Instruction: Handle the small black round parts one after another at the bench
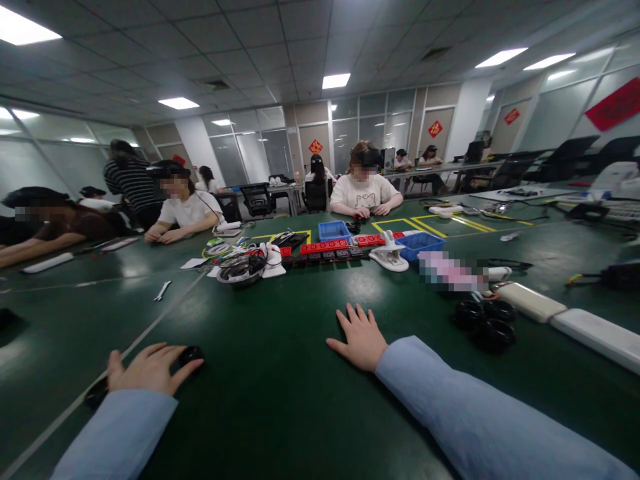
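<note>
On the left of the head view, my left hand is low over the green table, its thumb and forefinger closed about a small black round part. A second black round part shows at the outer side of that hand, partly covered by the hand and sleeve; whether the fingers touch it I cannot tell. My right hand lies palm down on the table, fingers spread, holding nothing. To its right is a cluster of several black round parts.
Beyond the hands lie a red-and-black row of blocks, blue trays, a white clamp base, a metal dish of cables and a wrench. White bars lie right. Co-workers sit across and left.
</note>
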Action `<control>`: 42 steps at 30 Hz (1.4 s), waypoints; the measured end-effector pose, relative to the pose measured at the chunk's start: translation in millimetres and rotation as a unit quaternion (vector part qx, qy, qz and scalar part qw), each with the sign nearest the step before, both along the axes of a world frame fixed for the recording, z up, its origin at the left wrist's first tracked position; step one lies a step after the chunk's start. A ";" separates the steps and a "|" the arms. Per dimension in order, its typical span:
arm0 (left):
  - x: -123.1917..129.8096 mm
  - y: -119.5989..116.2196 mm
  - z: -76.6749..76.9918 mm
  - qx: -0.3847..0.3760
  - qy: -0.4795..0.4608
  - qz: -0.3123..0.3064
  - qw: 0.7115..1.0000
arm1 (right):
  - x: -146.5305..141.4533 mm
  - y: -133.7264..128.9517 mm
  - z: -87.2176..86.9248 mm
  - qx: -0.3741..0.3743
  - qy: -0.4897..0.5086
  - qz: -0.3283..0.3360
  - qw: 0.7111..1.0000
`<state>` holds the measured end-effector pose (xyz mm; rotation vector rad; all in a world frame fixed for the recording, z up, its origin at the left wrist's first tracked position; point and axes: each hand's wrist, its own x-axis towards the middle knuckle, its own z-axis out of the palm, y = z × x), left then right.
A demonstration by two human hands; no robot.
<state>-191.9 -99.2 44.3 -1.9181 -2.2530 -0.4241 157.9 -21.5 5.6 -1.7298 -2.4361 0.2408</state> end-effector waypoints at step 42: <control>9.3 53.2 25.9 -0.174 0.126 0.125 0.969 | 3.6 0.2 -1.4 0.012 0.021 0.019 1.000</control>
